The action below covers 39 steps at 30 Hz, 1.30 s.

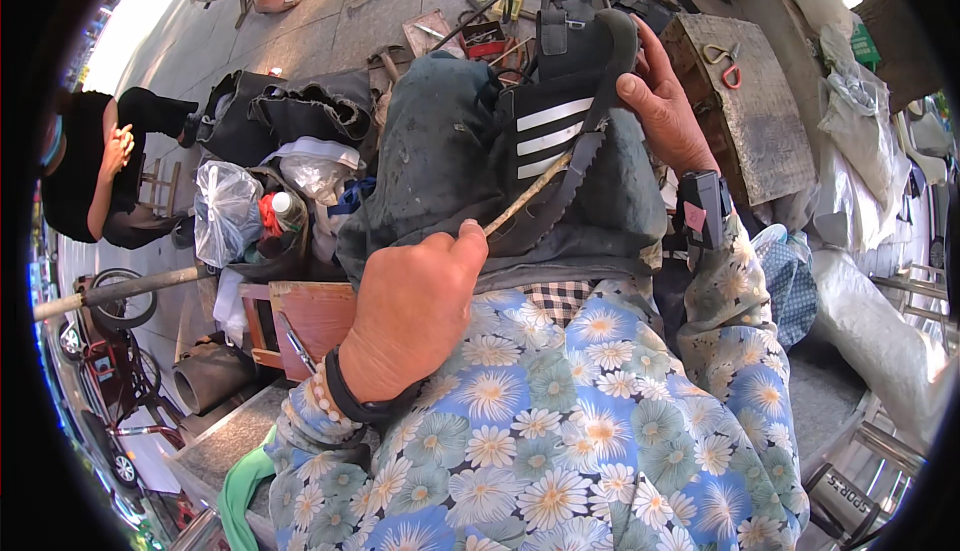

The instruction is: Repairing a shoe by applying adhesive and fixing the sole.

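Left hand (pixel 412 301) has a pinch grip on a thin tan strip (pixel 528 194), right hand (pixel 668 113) clutching a curved black rubber sole (pixel 615 56) above the lap's dark cloth (pixel 430 136). White-striped black fabric panel (pixel 553 133) alongside; printed capitals on a black-edged object (pixel 845 499) lower right.

A dark green, cloth-covered lap (pixel 430 141) is supporting a black shoe with three white stripes (pixel 550 137). On the right, a worn, boxy wooden chest (pixel 765 126) is standing, and a pair of red-handled metal scissors (pixel 731 75) is lying on its top. Beyond the lap, flat grey stone paving (pixel 370 6) is carrying a small red open-topped tray (pixel 485 49).
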{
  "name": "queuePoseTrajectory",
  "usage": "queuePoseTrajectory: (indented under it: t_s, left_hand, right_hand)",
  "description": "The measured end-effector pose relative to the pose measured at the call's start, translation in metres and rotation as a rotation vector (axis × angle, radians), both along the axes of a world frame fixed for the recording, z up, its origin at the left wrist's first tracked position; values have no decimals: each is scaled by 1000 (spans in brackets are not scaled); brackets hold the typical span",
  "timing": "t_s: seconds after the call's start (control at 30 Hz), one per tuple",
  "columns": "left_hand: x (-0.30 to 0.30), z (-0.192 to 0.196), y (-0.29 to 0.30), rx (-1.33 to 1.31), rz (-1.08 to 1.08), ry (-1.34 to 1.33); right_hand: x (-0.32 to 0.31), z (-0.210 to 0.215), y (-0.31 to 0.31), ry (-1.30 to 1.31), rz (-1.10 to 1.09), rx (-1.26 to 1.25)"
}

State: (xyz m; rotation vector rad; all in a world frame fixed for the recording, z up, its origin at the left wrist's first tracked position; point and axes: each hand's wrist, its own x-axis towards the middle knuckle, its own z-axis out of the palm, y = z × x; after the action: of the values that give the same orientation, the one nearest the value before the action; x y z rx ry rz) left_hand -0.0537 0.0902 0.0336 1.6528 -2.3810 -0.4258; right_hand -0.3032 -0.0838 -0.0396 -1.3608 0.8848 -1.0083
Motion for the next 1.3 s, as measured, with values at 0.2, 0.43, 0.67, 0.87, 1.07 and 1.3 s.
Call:
queuePoseTrajectory:
  t_s: [0.2,0.43,0.67,0.87,1.07,1.3]
  left_hand:
    - [13,0,0,81,-13,191]
    - [31,-2,6,71,-23,234]
    - [20,-9,-3,-82,21,141]
    - [9,-24,-17,-195,-3,190]
    - [9,-17,-12,-229,-40,-28]
    - [6,-1,4,-127,-3,-198]
  right_hand:
    - [5,-3,4,43,-67,-37]
    - [17,-10,4,24,-87,-14]
    - [15,-11,1,93,-97,-23]
    - [19,-6,7,-37,-58,47]
    - [9,-5,11,-31,-47,20]
    - [9,-5,16,4,-110,-55]
